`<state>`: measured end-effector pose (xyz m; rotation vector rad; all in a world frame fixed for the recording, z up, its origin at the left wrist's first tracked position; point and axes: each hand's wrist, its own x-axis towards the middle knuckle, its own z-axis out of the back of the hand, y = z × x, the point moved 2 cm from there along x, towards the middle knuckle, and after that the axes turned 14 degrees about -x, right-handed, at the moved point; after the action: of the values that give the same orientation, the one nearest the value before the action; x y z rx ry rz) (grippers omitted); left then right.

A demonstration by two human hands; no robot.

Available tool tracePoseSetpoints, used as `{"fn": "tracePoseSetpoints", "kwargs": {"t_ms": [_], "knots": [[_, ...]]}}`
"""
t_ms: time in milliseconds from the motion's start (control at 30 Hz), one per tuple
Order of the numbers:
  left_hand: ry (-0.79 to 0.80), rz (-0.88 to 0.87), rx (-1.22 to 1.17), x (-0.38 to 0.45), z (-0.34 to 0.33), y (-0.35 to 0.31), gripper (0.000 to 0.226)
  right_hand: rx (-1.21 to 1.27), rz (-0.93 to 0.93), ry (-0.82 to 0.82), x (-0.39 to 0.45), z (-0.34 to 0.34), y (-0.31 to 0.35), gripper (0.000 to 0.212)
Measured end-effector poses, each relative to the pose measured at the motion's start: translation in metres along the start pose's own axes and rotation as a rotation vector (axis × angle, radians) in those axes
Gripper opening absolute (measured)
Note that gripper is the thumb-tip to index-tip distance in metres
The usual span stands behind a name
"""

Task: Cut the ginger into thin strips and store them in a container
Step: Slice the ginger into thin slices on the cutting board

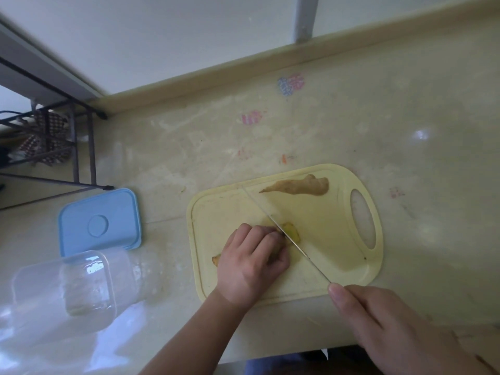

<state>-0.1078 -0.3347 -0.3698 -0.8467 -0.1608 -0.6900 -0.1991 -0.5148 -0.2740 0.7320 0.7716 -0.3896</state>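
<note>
A pale yellow cutting board (319, 231) lies on the counter. On its near left part my left hand (251, 263) curls over a piece of ginger (292, 231), whose yellow cut end shows past my fingertips. My right hand (389, 326) grips the handle of a knife (281, 234), hidden inside my fist. The thin blade runs diagonally up-left across the board and rests on the ginger right next to my left fingers. A second, unpeeled brown ginger piece (297, 186) lies at the board's far edge.
A clear plastic container (67, 288) lies on the counter to the left, with its blue lid (100, 223) flat beside it. A dark metal rack (48, 147) stands at the far left. The counter's front edge (270, 355) is just below my arms.
</note>
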Motion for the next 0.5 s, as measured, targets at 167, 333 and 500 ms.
{"fn": "tracePoseSetpoints", "kwargs": {"t_ms": [167, 333, 500], "knots": [[-0.002, 0.005, 0.011, -0.0001, -0.0003, 0.0003, 0.011, -0.018, -0.014, 0.0, -0.0014, -0.0017, 0.0007, 0.074], [-0.016, 0.005, -0.006, -0.0012, -0.0003, 0.0014, 0.006, 0.016, 0.032, -0.03, 0.0015, -0.004, 0.0017, 0.091], [-0.012, 0.012, -0.002, -0.0014, -0.0003, 0.0013, 0.007, -0.021, -0.028, -0.017, -0.0014, -0.0016, 0.0028, 0.108]]}}
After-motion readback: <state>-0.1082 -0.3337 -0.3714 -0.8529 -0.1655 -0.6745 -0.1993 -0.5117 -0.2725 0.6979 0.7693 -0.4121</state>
